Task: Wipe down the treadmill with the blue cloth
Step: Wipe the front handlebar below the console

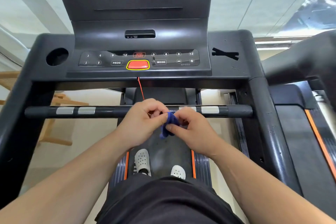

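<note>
A small blue cloth (168,125) is bunched between my two hands, just in front of the treadmill's black crossbar (109,112). My left hand (143,123) pinches its upper left part. My right hand (189,131) grips its right side, thumb on the cloth. A loose end hangs down below my fingers. The black treadmill console (140,60) with number buttons and a red stop button (137,64) lies beyond the bar. I stand on the belt (163,151) in white perforated shoes.
A red safety cord (141,87) hangs from the console down toward my hands. A round cup holder (57,56) sits at the console's left. A second treadmill (309,114) stands at the right. Wooden furniture (54,114) is on the floor to the left.
</note>
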